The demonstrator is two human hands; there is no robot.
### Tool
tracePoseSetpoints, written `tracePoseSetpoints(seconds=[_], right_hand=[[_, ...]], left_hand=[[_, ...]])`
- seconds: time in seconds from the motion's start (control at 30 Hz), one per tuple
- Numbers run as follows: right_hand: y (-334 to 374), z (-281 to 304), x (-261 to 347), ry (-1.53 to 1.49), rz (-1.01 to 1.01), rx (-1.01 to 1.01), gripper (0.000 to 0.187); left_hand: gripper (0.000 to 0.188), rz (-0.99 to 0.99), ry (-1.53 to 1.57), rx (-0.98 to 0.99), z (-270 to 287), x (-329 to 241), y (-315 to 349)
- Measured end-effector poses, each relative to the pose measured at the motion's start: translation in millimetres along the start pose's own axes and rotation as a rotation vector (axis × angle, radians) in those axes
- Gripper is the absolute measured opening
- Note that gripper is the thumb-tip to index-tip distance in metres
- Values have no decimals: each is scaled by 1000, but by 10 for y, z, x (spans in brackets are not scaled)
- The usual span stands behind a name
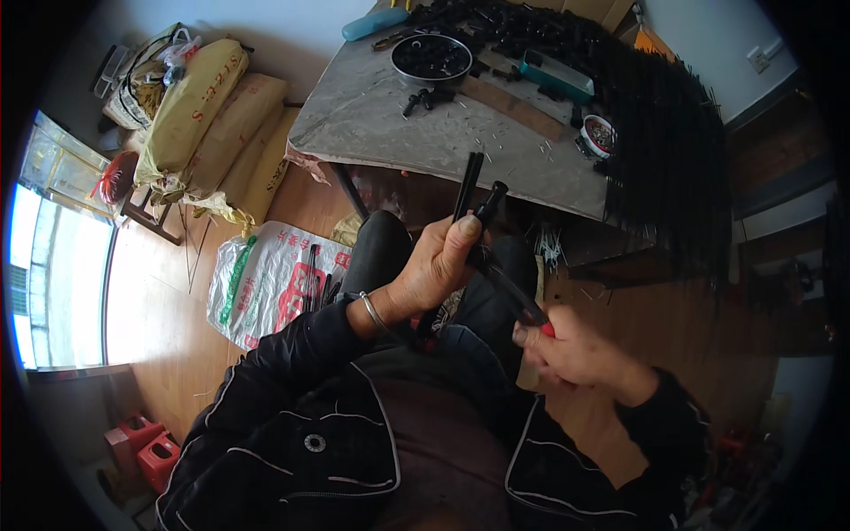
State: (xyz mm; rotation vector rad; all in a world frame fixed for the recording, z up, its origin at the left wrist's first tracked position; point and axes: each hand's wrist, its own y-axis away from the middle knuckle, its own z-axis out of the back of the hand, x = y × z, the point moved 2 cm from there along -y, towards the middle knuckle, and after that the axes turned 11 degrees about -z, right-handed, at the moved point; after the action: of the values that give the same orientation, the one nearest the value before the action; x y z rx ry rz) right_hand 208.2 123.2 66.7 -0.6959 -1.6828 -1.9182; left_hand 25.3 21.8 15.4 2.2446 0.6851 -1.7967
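Note:
My left hand (443,252) is closed around slim black rods (469,181) and a thicker black tube-like piece (492,202), whose ends stick up past my thumb. My right hand (567,345) grips the red-marked handle of a dark, long-shafted tool (518,296). The tool slants up and left from that fist to just below my left hand. Its far end is dark and partly hidden there, so I cannot tell its kind or whether it touches the black pieces. Both hands are above my lap, in front of the table.
On the grey-topped table (372,124) are a metal bowl of black parts (431,60), a wooden strip (512,108), a teal tray (558,78) and a small red-rimmed bowl (598,137). Black rods (664,168) hang thickly off its right side. Left are sacks (199,115) and a printed plastic sheet (266,279).

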Motion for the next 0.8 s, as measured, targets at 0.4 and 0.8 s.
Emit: tracePoseSetpoints(seconds=[0.4, 0.8], right_hand=[[159, 88, 125, 609, 302, -890, 31], [-6, 36, 209, 783, 578, -1169, 42]], left_hand=[[58, -49, 88, -45, 139, 54, -71], [34, -95, 124, -36, 102, 162, -105]])
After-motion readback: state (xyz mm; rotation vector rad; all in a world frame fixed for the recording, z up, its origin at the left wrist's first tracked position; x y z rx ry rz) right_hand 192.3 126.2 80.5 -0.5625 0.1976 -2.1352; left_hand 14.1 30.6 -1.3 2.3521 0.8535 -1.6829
